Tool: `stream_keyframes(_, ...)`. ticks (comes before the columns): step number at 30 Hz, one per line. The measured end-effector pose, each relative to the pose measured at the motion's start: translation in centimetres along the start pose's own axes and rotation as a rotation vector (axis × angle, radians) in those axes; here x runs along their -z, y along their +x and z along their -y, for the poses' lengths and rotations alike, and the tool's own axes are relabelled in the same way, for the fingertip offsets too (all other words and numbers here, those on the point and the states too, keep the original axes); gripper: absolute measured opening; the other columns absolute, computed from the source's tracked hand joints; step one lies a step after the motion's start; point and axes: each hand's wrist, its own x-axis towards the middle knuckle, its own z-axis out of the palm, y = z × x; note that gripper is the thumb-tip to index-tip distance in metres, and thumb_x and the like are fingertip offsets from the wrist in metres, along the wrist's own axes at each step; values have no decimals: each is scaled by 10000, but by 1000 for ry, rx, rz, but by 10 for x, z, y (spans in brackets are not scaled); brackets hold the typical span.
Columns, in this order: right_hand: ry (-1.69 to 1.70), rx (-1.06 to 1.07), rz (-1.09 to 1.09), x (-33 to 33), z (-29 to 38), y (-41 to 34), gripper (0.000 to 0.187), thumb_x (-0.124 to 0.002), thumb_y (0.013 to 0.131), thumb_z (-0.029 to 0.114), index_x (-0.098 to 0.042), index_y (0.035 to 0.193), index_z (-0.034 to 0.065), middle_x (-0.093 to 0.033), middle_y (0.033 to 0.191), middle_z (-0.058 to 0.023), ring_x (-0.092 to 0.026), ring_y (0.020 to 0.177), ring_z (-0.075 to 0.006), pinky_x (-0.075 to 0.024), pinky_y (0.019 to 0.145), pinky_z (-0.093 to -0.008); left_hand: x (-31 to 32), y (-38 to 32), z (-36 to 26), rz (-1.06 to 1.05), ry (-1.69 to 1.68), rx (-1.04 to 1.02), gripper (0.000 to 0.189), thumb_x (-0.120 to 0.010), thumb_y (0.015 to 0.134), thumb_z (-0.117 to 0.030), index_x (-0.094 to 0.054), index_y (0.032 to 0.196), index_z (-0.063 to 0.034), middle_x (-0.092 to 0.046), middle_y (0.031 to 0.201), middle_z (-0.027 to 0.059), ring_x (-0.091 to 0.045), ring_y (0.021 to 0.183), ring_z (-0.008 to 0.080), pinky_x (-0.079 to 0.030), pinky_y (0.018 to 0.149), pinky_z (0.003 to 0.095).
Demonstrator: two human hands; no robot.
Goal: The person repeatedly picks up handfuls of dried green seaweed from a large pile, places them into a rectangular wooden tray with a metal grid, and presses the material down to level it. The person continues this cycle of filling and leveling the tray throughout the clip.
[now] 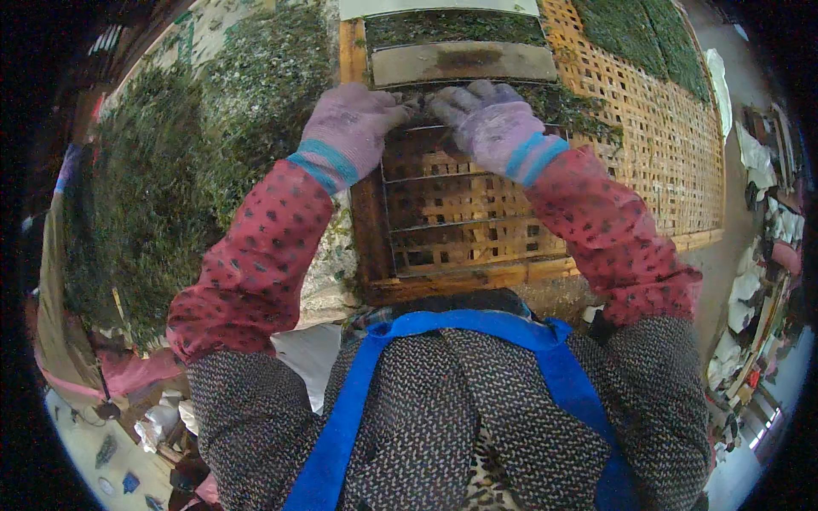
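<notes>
My left hand (358, 118), in a pink knitted glove, is over the upper left part of a dark slotted frame (377, 230). Close to its right, my right hand (482, 118), gloved alike, bends its fingers over the same frame. Dark scraps of leafy plant matter show at the fingertips; whether either hand grips them I cannot tell. Beyond the hands, a pale flat strip (409, 64) with a dark patch lies across the frame, with a band of green plant matter (447, 29) behind it. Slots nearer to me show wooden lattice below.
A large heap of dark green plant matter (153, 191) covers the surface on the left. On the right, a wooden lattice tray (664, 153) extends, with flat green sheets (639, 38) at its far end. White bags and boards lie along the floor at far right.
</notes>
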Motion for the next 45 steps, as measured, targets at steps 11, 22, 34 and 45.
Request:
stream_keyframes(11,-41,140,-115,-6,16,18,430,-610,802,211,-531,1225,209,-534,1245,-20,-518,1069,-296,-436,915,-404,7,-64,60,-271,-378,357,408,-516,728,87,-704,981,-172,-655,1058,62,-586,1015,253,-435,935,349)
stream_keyframes(22,-48,288,-60,20,17,33,399,-511,811,146,-576,1185,269,-522,1274,1,-474,1180,-271,-354,1025,-416,-15,-48,43,-51,-277,470,738,-598,642,80,-482,1297,-240,-601,1091,152,-563,1024,350,-450,902,405)
stream_keyframes(34,-215,436,-3,1,-8,40,448,-372,896,193,-419,1315,344,-383,1414,36,-403,1249,-265,-329,1024,-418,-23,-44,41,1,-183,593,735,-529,681,75,-421,1329,-254,-622,1029,159,-564,981,371,-469,836,436)
stream_keyframes(45,-37,379,36,2,3,48,503,-494,770,44,-538,1223,258,-456,1354,18,-466,1163,-263,-379,995,-420,-9,-39,43,-219,-501,298,730,-424,721,159,-444,1335,-235,-557,1211,132,-558,1100,292,-440,946,327)
